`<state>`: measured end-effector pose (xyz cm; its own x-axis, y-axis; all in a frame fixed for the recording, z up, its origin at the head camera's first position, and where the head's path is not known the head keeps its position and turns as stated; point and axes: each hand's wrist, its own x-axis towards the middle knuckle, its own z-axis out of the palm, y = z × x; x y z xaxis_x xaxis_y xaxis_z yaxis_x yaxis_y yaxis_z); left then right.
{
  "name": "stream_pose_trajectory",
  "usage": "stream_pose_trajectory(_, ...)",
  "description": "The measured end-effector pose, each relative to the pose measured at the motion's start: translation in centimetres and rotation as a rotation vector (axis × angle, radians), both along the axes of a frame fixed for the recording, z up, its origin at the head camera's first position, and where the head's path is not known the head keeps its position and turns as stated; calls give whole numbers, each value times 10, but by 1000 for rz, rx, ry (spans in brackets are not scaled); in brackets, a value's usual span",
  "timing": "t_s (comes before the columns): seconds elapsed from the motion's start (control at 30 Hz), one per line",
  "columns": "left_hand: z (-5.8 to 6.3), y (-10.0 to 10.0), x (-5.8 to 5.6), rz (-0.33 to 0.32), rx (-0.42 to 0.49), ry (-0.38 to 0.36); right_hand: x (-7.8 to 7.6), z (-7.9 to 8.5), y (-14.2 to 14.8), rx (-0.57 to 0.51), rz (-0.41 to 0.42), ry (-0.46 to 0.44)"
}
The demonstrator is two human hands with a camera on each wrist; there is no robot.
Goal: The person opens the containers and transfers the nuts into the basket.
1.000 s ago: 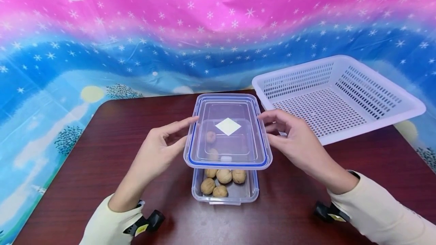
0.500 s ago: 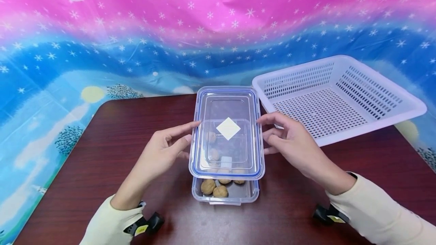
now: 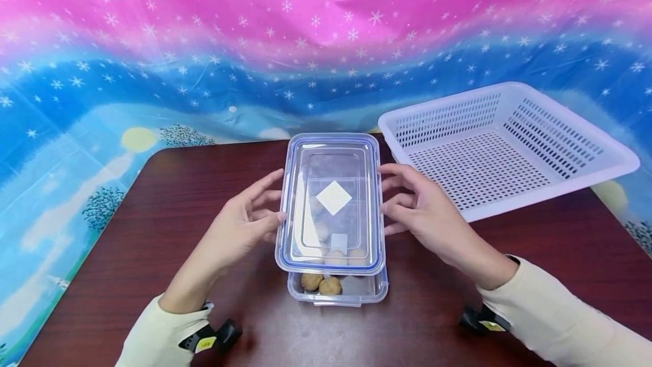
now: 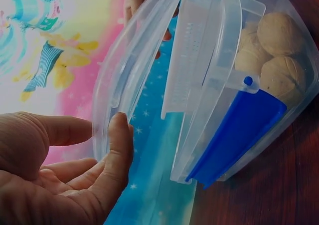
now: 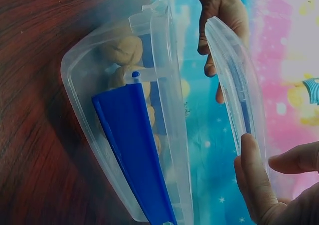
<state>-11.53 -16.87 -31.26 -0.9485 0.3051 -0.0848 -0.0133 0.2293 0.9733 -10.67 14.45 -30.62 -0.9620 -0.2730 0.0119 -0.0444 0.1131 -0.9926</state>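
Observation:
A clear plastic lid [image 3: 331, 166] with a blue seal and a white diamond sticker is held level above a clear food container [image 3: 336, 301]. My left hand [image 3: 236, 228] pinches the lid's left edge between thumb and fingers. On the opposite edge, my right hand [image 3: 428, 205] grips it the same way. Both wrist views show a gap between lid [image 5: 234, 80] and container [image 4: 222, 85]. Several walnuts [image 3: 330, 286] lie inside the container, most of them seen through the lid. Blue side latches [image 4: 239, 135] hang down along the container's sides.
A white perforated plastic basket [image 3: 555, 188] stands at the back right, just beyond my right hand. The dark red wooden table [image 3: 168, 214] ends at a patterned pink and blue cloth [image 3: 229, 61] behind.
The lid has come down and toward me, then slightly left, and now covers more of the container and walnuts. Both hands have moved with it; the basket has stayed put.

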Motion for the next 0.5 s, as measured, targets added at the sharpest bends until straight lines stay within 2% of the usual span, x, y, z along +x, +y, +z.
stream_pose_trajectory(0.13, -2, -5, 0, -17, 1, -40, -2, -3, -5, 5, -5, -47)
stream_pose_trajectory(0.37, 0, -25, -5, -42, 2, -31, -11, -1, -24, 37, 2, -60)
stream_pose_trajectory(0.5, 3, -44, -7, -15, -18, -22, -22, 3, -45, 29, 26, -71)
